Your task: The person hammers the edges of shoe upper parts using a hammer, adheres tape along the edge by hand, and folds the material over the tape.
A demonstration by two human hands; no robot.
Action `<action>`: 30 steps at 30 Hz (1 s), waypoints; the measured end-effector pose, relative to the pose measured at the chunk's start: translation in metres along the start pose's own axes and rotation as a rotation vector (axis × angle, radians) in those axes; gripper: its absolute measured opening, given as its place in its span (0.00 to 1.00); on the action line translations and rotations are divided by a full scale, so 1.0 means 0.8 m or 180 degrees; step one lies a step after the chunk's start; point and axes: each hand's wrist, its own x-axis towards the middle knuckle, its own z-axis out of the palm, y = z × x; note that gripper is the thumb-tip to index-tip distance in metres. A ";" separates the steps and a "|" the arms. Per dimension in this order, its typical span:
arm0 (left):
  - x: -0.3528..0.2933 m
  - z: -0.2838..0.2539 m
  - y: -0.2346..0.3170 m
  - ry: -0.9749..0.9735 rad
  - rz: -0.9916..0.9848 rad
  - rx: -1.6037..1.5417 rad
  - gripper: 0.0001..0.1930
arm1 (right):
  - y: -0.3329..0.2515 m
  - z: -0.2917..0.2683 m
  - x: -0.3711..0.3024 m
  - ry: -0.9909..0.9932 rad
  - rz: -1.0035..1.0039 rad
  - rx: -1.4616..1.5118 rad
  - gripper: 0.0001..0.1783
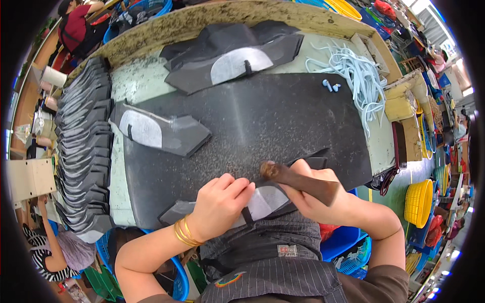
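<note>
My left hand [222, 204] is closed at the near edge of the black board, its fingertips pinching the rim of a dark grey fabric piece with a pale half-round patch [267, 202]. Opposite it, my right hand [318, 194] grips a hammer-like tool with a worn brown wooden handle [308, 186]; its rounded brown end lies just above the piece. Part of that piece is hidden under both hands. Further left on the board lies a similar grey piece [187, 134] with a white half-round patch and a small black tab.
Overlapping grey pieces [83, 151] line the left side. More dark pieces [232, 55] are piled at the back, by the wooden rim [212, 17]. Light blue strips [353, 70] and two blue earbuds [331, 86] lie back right. A yellow basket [418, 203] stands beyond the table. People sit nearby.
</note>
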 end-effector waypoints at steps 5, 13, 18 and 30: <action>-0.008 -0.012 -0.022 -0.0238 -0.0862 -0.1144 0.08 | 0.000 0.022 -0.002 -0.0466 0.0129 -0.0365 0.21; -0.021 -0.003 0.002 0.0307 -0.0055 0.0074 0.15 | -0.005 0.023 0.003 0.0017 -0.0169 0.0055 0.19; 0.003 0.011 0.008 0.0289 0.0458 0.0725 0.17 | 0.000 -0.014 0.007 0.0632 0.0137 0.0174 0.16; 0.000 0.008 -0.004 0.0082 -0.0842 -0.0783 0.06 | 0.031 0.022 -0.014 0.0381 0.0376 -0.0073 0.14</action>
